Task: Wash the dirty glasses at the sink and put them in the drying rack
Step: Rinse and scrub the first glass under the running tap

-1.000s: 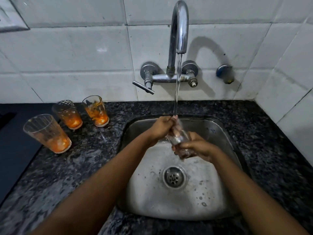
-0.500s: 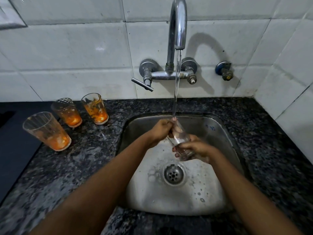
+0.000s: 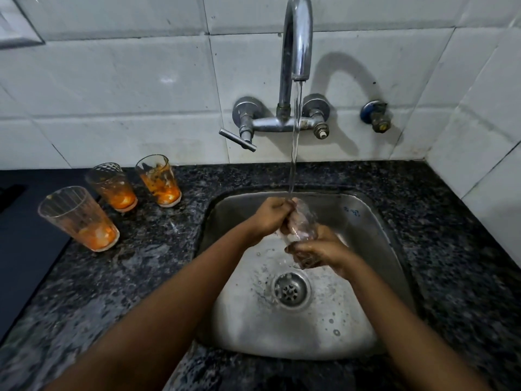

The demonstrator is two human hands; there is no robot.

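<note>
Glass [image 3: 303,224] tilted over sink [image 3: 366,221], under the tap stream. Right hand [image 3: 324,253] grips its base; left hand [image 3: 269,217] clasps its rim.

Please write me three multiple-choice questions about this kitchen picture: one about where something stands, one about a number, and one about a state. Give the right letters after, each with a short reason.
1. Where do the dirty glasses stand?
A. On the counter left of the sink
B. Inside the sink
C. On the counter right of the sink

2. How many glasses with orange leftovers are on the counter?
A. One
B. Three
C. Five

3. What is the state of the tap?
A. Shut off
B. Running
C. Taken off the wall

Answers:
1. A: the dirty glasses stand on the dark counter, left of the sink.
2. B: three show there, each with orange at the bottom.
3. B: a stream of water falls from the tap onto the clear glass that the left hand and right hand hold over the sink.
</note>
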